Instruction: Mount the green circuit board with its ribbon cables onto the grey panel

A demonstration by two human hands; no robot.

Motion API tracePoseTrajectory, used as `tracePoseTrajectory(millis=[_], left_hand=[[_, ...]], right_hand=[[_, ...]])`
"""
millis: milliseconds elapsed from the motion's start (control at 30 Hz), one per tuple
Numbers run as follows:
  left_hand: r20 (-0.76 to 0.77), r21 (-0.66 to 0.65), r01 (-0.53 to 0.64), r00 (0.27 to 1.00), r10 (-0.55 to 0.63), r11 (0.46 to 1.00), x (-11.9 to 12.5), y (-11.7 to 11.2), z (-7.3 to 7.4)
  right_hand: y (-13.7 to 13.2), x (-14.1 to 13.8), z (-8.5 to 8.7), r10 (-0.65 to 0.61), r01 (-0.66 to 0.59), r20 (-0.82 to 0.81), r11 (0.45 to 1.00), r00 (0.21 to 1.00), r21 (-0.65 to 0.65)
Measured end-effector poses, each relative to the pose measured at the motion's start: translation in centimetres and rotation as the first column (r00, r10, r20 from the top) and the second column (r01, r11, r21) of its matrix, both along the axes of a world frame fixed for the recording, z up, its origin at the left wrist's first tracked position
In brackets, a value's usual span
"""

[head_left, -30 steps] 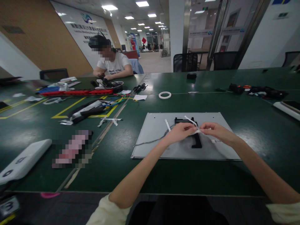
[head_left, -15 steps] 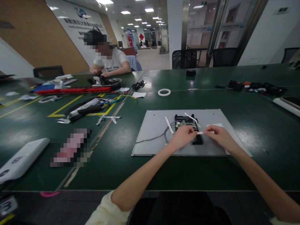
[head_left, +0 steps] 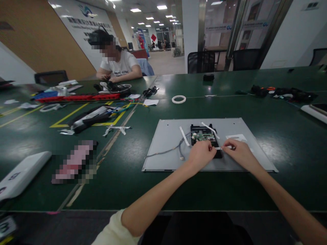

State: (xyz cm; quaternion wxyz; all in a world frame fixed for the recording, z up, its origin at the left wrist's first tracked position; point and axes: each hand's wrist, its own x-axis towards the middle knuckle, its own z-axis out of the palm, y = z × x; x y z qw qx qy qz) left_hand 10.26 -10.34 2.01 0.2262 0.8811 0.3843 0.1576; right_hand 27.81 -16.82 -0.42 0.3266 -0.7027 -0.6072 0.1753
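A short strip of white tape (head_left: 219,148) is stretched between my two hands. My left hand (head_left: 203,153) pinches its left end, over the lower part of a black frame with a green circuit board (head_left: 203,136). On the right, my right hand (head_left: 237,153) pinches the other end between thumb and finger. The board's frame lies on a flat grey panel (head_left: 163,139). Two more white strips, one on the left (head_left: 184,136) and one on the upper right (head_left: 209,129), lie across the cable and the frame's corner. A grey cable (head_left: 163,152) runs left from the board.
Beyond the panel lies a roll of white tape (head_left: 178,99). To the left are a blurred pink phone-like object (head_left: 75,161), a white device (head_left: 25,175), and tape scraps (head_left: 117,129). A person (head_left: 119,64) sits across the green table (head_left: 122,183). Black cables (head_left: 283,92) lie far right.
Both hands have moved slightly down with the tape strip, closer to the lower part of the black frame. The camera view has shifted a little.
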Motion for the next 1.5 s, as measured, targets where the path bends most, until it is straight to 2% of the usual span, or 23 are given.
tracePoseTrajectory(millis=[333,567,700,867,967,1100,1233,1300,1367,1433,1500], left_hand=[[-0.125,0.072,-0.016,0.992,0.025,0.997,0.1,-0.2,-0.1],[-0.248,0.096,-0.013,0.968,0.037,0.995,0.4,-0.1,-0.2],[-0.299,0.112,0.001,0.954,0.033,0.994,0.4,0.0,0.1],[-0.354,0.153,-0.002,0.933,0.057,0.988,0.2,-0.1,0.9],[-0.359,0.169,-0.007,0.931,0.068,0.986,0.0,-0.2,1.2],[-0.341,0.188,-0.024,0.936,0.088,0.982,-0.3,-0.6,1.5],[-0.318,0.206,-0.019,0.944,0.086,0.978,-1.1,-0.6,2.5],[-0.278,0.23,-0.072,0.951,0.137,0.971,-2.1,0.1,3.3],[-0.235,0.263,-0.175,0.942,0.239,0.949,-3.7,1.4,4.0],[-0.169,0.318,-0.281,0.923,0.346,0.906,-5.6,3.3,4.5],[-0.095,0.354,-0.342,0.913,0.398,0.87,-7.5,5.3,4.5]], right_hand=[[0.1,-0.1,-0.1,-0.004,0.004,0.033,1.0,0.999,0.001],[0.2,-0.6,-0.4,-0.001,-0.006,0.186,0.999,0.983,0.038],[0.1,-0.4,-0.9,-0.052,0.045,0.252,0.998,0.966,0.033],[-0.7,0.2,-0.7,-0.175,0.153,0.41,0.985,0.895,0.085],[-1.2,0.7,-0.3,-0.196,0.168,0.506,0.981,0.84,0.101],[-1.3,1.2,-0.1,-0.211,0.173,0.534,0.977,0.818,0.122],[-1.2,1.0,0.0,-0.208,0.119,0.427,0.967,0.88,0.226],[-1.2,0.8,0.3,-0.191,0.089,0.334,0.951,0.923,0.297],[-1.0,1.2,0.9,-0.19,0.102,0.208,0.922,0.96,0.374],[-0.5,2.1,2.0,-0.243,0.217,-0.006,0.853,0.97,0.475],[0.2,2.8,3.7,-0.31,0.434,-0.306,0.709,0.9,0.556]])
